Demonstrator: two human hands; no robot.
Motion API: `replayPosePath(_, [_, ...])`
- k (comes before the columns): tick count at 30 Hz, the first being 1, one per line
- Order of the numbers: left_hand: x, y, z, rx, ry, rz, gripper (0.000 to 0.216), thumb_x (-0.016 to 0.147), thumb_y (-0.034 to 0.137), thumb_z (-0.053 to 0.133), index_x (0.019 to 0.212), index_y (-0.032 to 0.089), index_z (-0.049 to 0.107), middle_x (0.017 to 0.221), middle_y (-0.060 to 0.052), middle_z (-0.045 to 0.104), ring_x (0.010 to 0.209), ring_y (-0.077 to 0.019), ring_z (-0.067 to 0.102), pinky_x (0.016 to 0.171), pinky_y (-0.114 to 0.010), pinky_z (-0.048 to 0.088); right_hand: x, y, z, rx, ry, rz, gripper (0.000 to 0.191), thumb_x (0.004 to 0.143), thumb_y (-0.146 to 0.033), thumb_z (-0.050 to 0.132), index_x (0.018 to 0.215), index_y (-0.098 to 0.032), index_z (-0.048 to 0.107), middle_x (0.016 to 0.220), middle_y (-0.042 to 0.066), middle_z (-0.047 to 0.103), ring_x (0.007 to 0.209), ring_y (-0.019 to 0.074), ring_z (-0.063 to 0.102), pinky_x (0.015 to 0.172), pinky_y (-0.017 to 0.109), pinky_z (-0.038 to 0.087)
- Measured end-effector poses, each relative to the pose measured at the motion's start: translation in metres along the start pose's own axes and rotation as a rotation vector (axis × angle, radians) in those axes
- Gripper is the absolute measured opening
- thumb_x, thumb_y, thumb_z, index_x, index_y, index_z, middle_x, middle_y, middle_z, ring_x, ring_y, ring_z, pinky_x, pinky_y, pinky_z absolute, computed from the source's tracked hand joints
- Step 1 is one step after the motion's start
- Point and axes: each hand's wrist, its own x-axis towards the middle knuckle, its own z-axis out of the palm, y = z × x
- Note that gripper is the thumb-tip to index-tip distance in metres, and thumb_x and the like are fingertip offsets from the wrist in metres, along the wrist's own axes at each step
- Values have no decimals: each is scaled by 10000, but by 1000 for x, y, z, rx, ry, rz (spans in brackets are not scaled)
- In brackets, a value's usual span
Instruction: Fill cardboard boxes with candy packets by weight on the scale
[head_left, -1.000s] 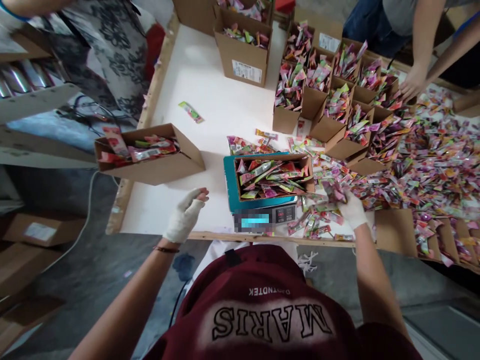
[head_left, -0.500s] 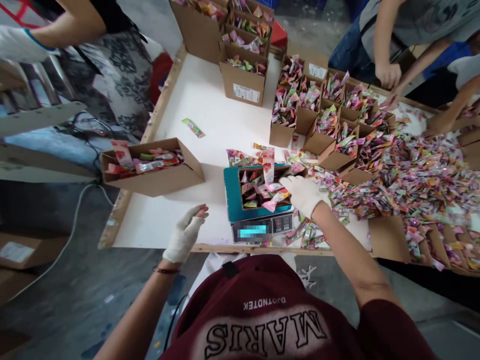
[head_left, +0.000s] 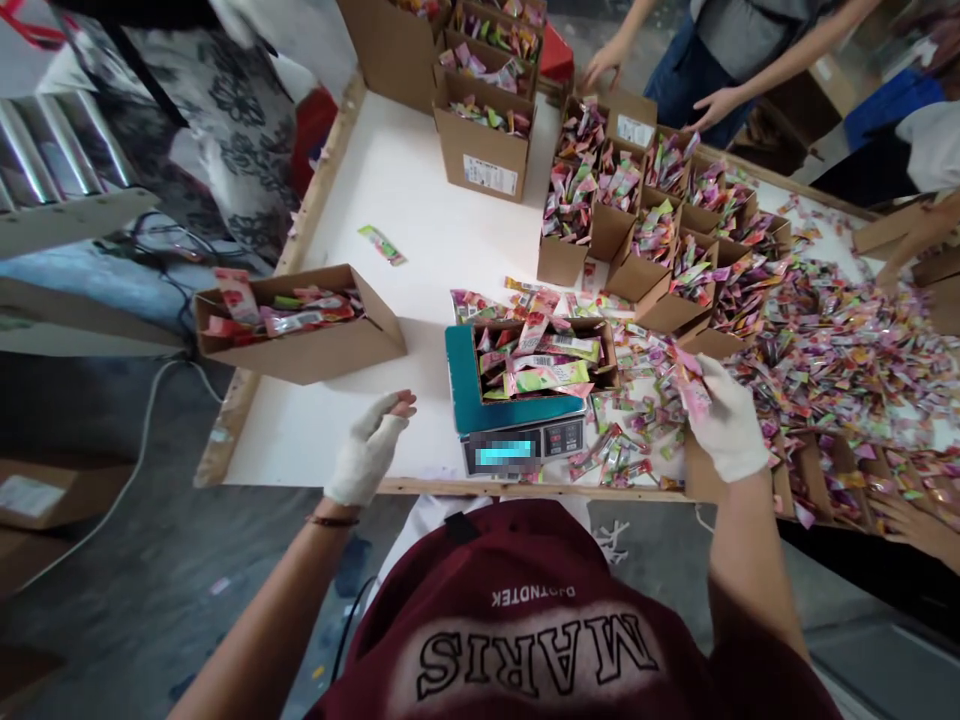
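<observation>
My right hand (head_left: 726,420), in a white glove, is closed on a pink packet (head_left: 691,388) above the loose pile at the right of the scale. My left hand (head_left: 369,455), gloved with bare fingertips, hovers over the table left of the scale; its fingers are loosely bent and nothing is in them. On the teal plate of the digital scale (head_left: 459,385) sits a small carton (head_left: 609,352) full of stick-shaped packets. Some green and pink packets (head_left: 547,376) lie across its top. The display is blurred out.
An open carton of packets (head_left: 300,350) stands at the table's left edge. A single green packet (head_left: 382,243) lies behind it. Filled cartons (head_left: 480,150) line the back, beside a large heap of packets (head_left: 847,350) at right. Co-workers' hands (head_left: 720,105) are across the table.
My right hand has left the carton on the scale and moved right, now with a pink packet. Green packets now lie on top of that carton. My left hand has barely moved.
</observation>
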Motion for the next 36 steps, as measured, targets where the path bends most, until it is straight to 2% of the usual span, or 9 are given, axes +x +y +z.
replayPosePath(4, [17,22,4,5,-25,106,645,804,580,645,1247,110,649,1267,-176,705,1113,-286,694,967,-398,557,-31,33,3,-261,-142,169,494,843,-166,479,1306,-147,649,1340,184,693,1203,330,687,1040,490,554])
replayPosePath(7, [29,50,8,49,-41,228,558,845,556,625,1198,126,678,1217,-142,727,1088,-272,691,978,-388,554,-41,42,10,-353,-241,250,437,873,-213,484,1264,-150,667,1192,183,751,1058,327,733,945,446,579])
replayPosePath(10, [33,85,16,154,-20,370,484,897,517,590,1196,152,702,1162,-103,747,1070,-264,681,983,-384,550,-44,46,16,-390,-337,284,474,898,-228,471,1327,-134,650,1207,201,747,1050,317,735,932,422,574])
replayPosePath(15, [32,133,48,338,-48,634,417,958,410,544,1257,157,686,1175,-93,740,1072,-249,678,1018,-402,538,-38,45,21,-392,-335,284,592,878,-195,486,1462,-183,582,1275,178,734,961,294,748,862,406,582])
replayPosePath(20, [33,156,84,439,-141,871,331,998,336,508,1239,167,660,1324,-116,679,1246,-247,629,1098,-409,503,-22,15,12,-121,-212,170,493,883,-221,473,1344,-213,648,1229,115,755,1050,280,738,941,430,586])
replayPosePath(23, [32,161,94,463,-139,906,318,1016,344,485,1224,175,657,1295,-112,685,1216,-247,639,1069,-412,515,-8,-19,3,64,-162,-36,477,862,-200,499,1314,-236,645,1280,81,730,1161,254,702,1007,415,573])
replayPosePath(26, [33,161,98,508,-165,918,338,1028,361,460,1203,160,668,1224,-126,708,1156,-251,660,1033,-408,522,13,-49,2,77,-203,-193,534,832,-147,529,1349,-241,625,1311,87,700,1224,268,662,1061,452,547])
replayPosePath(31, [43,153,111,551,-259,945,402,1021,339,446,1325,151,631,1238,-151,708,1140,-251,669,1039,-410,515,56,-80,49,39,-305,-263,528,849,-155,610,1348,-325,643,1365,58,661,1222,258,633,1032,424,552])
replayPosePath(36, [58,146,132,664,-230,925,426,946,286,556,1333,124,628,1215,-169,713,1128,-271,666,1039,-430,512,89,-99,112,3,-460,-287,375,830,-231,722,1204,-247,700,1187,65,728,1054,220,662,944,376,542])
